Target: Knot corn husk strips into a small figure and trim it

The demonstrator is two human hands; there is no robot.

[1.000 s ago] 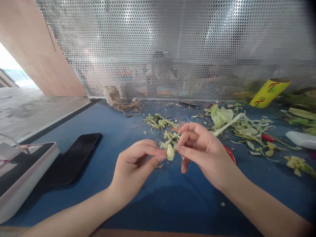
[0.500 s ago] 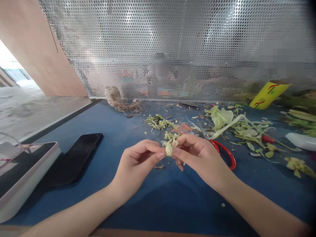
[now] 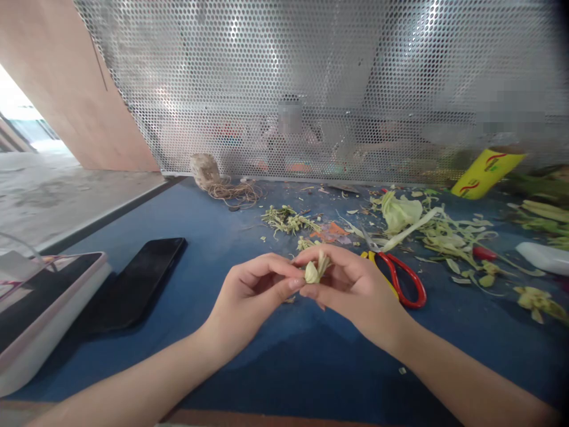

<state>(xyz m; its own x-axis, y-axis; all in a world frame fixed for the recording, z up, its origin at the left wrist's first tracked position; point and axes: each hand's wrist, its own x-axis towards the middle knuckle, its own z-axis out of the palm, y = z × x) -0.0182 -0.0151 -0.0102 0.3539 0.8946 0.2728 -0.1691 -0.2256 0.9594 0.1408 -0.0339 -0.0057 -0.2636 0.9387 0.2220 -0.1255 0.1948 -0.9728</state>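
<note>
In front of me, above the blue table (image 3: 249, 379), a small pale green flower bud (image 3: 312, 273) is held at my fingertips. My left hand (image 3: 253, 293) pinches its left side between thumb and forefinger. My right hand (image 3: 355, 284) closes on it from the right, the petals or stem end rising between its fingers. Just behind the hands lie a small heap of green buds and stalks (image 3: 287, 219) and a smaller clump (image 3: 306, 243), partly covered by my right hand. Scissors with red and yellow handles (image 3: 406, 284) lie beside my right hand.
A black phone (image 3: 133, 290) and a pink-edged white case (image 3: 57, 320) are at left. A twine spool (image 3: 205, 171) stands at the back by the perforated metal screen (image 3: 311, 59). Leaf scraps (image 3: 448, 237), a yellow tube (image 3: 486, 173) and a white object (image 3: 542, 258) lie at right.
My right hand's fingers have shifted over the bud, which has turned and moved slightly right. More of the scissors, including a yellow handle part, now shows beside the hand.
</note>
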